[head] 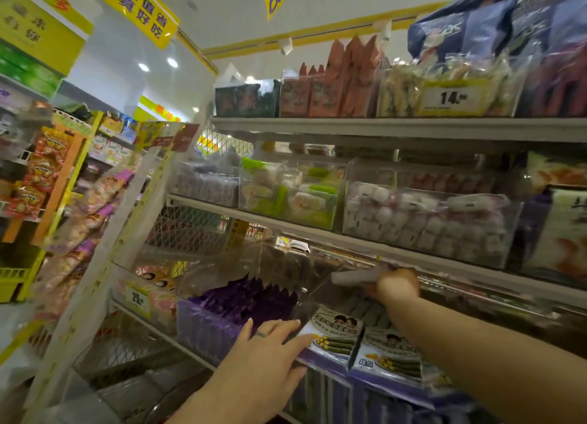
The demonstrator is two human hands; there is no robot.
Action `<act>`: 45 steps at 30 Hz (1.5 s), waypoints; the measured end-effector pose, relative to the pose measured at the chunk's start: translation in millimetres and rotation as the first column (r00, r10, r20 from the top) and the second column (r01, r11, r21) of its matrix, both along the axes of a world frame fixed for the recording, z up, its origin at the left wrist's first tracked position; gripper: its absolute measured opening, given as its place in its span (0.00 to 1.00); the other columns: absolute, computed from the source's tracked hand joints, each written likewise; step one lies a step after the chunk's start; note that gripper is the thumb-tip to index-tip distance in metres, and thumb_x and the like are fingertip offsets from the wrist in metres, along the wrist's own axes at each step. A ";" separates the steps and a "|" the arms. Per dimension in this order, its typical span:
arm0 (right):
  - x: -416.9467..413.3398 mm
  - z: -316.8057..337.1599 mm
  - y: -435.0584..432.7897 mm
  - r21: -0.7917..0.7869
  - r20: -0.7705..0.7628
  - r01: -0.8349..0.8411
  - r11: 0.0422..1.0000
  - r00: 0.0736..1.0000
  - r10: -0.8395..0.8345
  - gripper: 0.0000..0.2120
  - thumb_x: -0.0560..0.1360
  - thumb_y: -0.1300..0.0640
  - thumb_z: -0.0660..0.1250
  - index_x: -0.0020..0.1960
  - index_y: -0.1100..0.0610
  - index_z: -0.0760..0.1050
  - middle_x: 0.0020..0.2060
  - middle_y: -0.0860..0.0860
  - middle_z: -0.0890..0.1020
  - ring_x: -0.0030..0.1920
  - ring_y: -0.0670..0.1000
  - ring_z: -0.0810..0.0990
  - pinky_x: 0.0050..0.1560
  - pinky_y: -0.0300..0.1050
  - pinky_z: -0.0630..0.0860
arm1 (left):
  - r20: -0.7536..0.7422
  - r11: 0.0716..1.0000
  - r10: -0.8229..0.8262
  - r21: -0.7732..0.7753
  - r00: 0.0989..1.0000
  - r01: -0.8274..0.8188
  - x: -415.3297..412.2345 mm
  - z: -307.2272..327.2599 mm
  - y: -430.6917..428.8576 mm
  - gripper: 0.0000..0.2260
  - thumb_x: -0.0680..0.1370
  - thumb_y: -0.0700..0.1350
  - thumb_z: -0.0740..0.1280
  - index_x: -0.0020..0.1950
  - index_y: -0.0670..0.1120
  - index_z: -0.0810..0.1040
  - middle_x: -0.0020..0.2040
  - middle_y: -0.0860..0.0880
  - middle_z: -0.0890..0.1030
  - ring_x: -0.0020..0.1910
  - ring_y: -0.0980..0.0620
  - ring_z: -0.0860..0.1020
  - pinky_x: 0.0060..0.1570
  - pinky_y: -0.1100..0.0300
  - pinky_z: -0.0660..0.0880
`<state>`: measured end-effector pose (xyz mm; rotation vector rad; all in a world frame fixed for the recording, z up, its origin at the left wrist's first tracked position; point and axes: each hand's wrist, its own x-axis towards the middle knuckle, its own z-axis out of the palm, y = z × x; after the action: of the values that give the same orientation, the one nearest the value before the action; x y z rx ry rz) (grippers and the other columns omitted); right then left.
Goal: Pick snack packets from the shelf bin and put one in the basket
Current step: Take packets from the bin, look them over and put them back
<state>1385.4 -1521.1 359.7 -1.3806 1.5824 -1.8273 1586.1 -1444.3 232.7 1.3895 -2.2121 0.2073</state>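
A clear plastic shelf bin on the lower shelf holds grey-green snack packets. White and purple packs with a cartoon label stand along its front. My right hand reaches deep into the bin and grips a pale, blurred snack packet that sticks out to the left. My left hand lies flat with straight fingers on the bin's front left edge, its fingertips touching the labelled pack. No basket is in view.
Left of the bin sits another clear bin of purple packets and a yellow price tag. Bins of white and green sweets fill the shelf above. More goods line the top shelf. An aisle rack of orange bags stands at the left.
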 end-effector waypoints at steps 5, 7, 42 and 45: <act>3.1 -9.5 32.5 0.078 0.124 -0.096 0.992 0.989 0.086 0.11 0.79 0.67 0.58 0.61 0.66 0.70 0.48 0.62 0.75 0.55 0.65 0.76 0.59 0.62 0.75 | -0.046 0.996 0.064 -0.054 0.997 -0.067 6.6 3.5 26.6 0.21 0.82 0.57 0.56 0.75 0.62 0.60 0.77 0.61 0.57 0.76 0.57 0.55 0.76 0.45 0.47; 5.9 -15.3 45.1 0.026 0.182 -0.124 0.992 0.976 0.117 0.14 0.80 0.65 0.56 0.65 0.62 0.66 0.53 0.61 0.75 0.56 0.64 0.76 0.59 0.62 0.75 | -0.108 0.989 0.088 -0.109 0.990 -0.100 11.0 7.4 38.5 0.20 0.82 0.58 0.55 0.74 0.62 0.62 0.74 0.62 0.61 0.74 0.57 0.60 0.76 0.47 0.52; 144.9 -309.4 146.4 0.117 0.603 -0.950 0.291 0.301 0.739 0.15 0.73 0.58 0.67 0.53 0.69 0.79 0.46 0.66 0.84 0.42 0.59 0.84 0.47 0.52 0.82 | -0.923 0.919 0.384 0.383 0.008 0.097 60.0 -199.2 142.1 0.12 0.79 0.49 0.65 0.55 0.43 0.81 0.49 0.41 0.86 0.50 0.41 0.84 0.56 0.44 0.78; 144.9 -311.7 143.2 0.136 0.659 -0.958 0.252 0.278 0.699 0.11 0.77 0.60 0.63 0.50 0.67 0.80 0.45 0.66 0.84 0.40 0.59 0.85 0.43 0.52 0.82 | -0.910 0.907 0.412 0.404 -0.049 0.122 60.5 -203.3 141.3 0.12 0.79 0.47 0.64 0.56 0.41 0.81 0.49 0.40 0.85 0.49 0.40 0.84 0.55 0.44 0.78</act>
<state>1530.2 -1377.8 48.1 -1.0276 0.6160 -0.7797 1646.6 -1303.0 29.3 1.2078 -0.7168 -0.9993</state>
